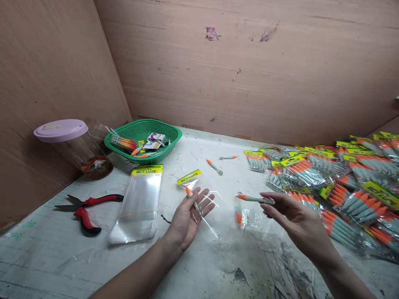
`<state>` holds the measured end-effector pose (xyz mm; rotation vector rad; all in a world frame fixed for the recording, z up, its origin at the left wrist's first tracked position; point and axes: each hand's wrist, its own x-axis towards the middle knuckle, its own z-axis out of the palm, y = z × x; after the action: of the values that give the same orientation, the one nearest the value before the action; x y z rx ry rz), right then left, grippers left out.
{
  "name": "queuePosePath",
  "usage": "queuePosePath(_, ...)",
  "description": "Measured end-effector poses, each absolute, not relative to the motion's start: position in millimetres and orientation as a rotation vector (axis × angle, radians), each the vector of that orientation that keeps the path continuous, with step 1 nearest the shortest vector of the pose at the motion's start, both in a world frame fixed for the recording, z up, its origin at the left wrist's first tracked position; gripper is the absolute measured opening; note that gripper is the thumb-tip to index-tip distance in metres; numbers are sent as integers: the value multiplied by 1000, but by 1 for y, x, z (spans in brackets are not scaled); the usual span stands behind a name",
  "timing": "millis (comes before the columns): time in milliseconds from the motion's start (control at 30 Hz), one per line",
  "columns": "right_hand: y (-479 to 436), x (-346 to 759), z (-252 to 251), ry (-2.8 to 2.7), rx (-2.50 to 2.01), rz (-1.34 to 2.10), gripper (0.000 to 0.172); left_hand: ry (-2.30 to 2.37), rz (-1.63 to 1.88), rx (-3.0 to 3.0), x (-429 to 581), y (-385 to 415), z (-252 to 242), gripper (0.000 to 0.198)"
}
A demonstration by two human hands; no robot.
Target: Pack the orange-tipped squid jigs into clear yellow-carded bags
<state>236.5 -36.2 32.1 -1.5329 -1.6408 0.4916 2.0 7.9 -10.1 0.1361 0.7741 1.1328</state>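
Observation:
My left hand (187, 218) is palm up, its fingers stretched out and its thumb pressing on an orange and grey-green squid lure (188, 191). Around that hand is a clear plastic bag with a yellow BCT LURE header (189, 177); whether the lure is inside or on top of it I cannot tell. Between thumb and fingers, my right hand (296, 220) pinches another squid lure (251, 198) by its hooked end, the orange tip pointing left. Below that tip a loose lure (239, 216) lies on the table. Two more lures (214, 166) rest farther back.
Filled lure packs (361, 203) are heaped at the right. On the left lie a stack of clear bags (140, 203) and red-handled pliers (87, 203). Behind them stand a green basket (170, 135) and a pink-lidded jar (70, 151). Wooden walls (243, 74) rise behind and to the left.

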Motion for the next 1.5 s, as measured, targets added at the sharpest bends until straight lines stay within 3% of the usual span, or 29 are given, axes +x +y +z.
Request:
queuePosePath(133, -31, 244, 25, -1427, -1564, 640, 41, 795, 1121, 142, 3, 8, -9, 19)
queuePosePath(267, -42, 245, 29, -1362, -1481, 645, 31, 816, 1103, 132, 4, 6, -9, 17)
queuePosePath(367, -58, 234, 40, -1587, -1267, 598, 19, 806, 1085, 123, 5, 6, -10, 16)
queuePosePath(433, -67, 220, 45, -1873, -1119, 575, 23, 793, 1075, 120, 5, 5, -11, 15)
queuePosePath(600, -65, 183, 31, -2278, -982, 110, 32, 771, 1016, 124, 7, 1, -10, 18)
queuePosePath(733, -57, 170, 13, -2393, -1013, -203, 30, 780, 951, 159, 9, -3, -8, 19)
queuePosePath(867, -61, 170, 10, -2332, -1072, 34, 29, 783, 941, 160, 9, -5, -9, 21)
queuePosePath(1000, -67, 167, 11, -2267, -1094, 34, 10, 766, 928, 142, 9, -6, -10, 21)
queuePosePath(1500, -64, 156, 3, -2074, -1306, -259, 14, 757, 843, 256, 13, -13, -8, 19)
